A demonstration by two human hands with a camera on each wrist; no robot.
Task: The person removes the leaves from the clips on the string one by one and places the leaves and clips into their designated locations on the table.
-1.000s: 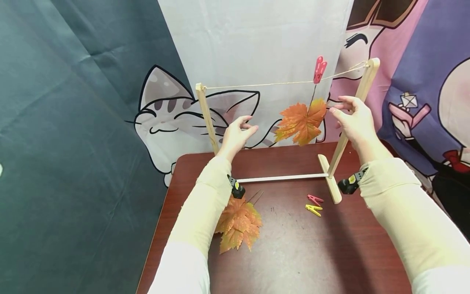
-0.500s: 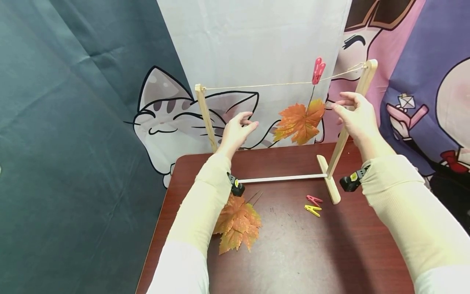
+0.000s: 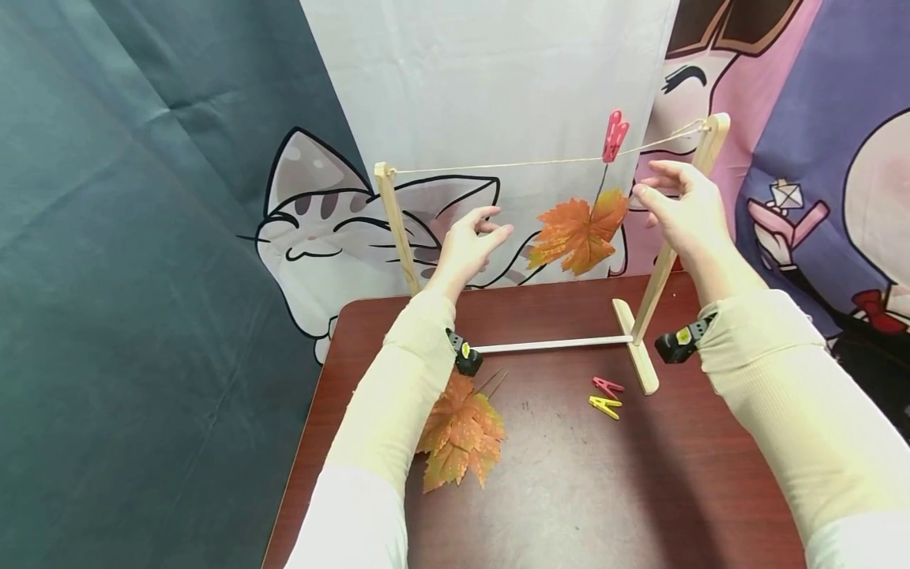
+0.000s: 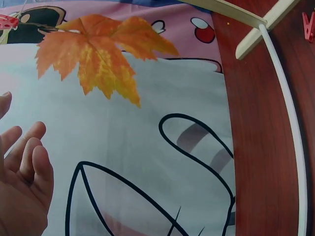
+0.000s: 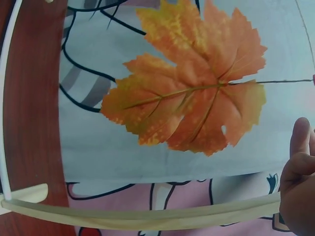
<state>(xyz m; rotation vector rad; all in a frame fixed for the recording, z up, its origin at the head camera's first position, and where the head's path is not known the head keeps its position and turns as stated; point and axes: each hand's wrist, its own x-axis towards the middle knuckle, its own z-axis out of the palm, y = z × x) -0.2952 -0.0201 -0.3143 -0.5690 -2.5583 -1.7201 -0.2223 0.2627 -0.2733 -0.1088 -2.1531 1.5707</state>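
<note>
An orange maple leaf (image 3: 579, 233) hangs by its stem from a pink clothespin (image 3: 614, 137) clipped on the string (image 3: 498, 164). My right hand (image 3: 686, 207) is raised just right of the leaf, in front of the right post, fingers loosely bent and holding nothing. Left of the leaf, below the string, my left hand (image 3: 469, 246) hovers with thumb and fingers apart, empty. The left wrist view shows the leaf (image 4: 103, 54) away from the left hand (image 4: 27, 177). In the right wrist view the leaf (image 5: 197, 88) and the right hand (image 5: 300, 182) do not touch.
Wooden posts (image 3: 398, 229) hold up the string, joined low down by a white rod (image 3: 554, 345). On the brown table (image 3: 554, 490) lie several maple leaves (image 3: 462, 435), a pink clothespin (image 3: 607, 386) and a yellow clothespin (image 3: 605, 407). A printed cloth (image 3: 512, 79) hangs behind.
Both hands have risen slightly, and the left has moved a little to the right. The hanging leaf remains clipped on the string.
</note>
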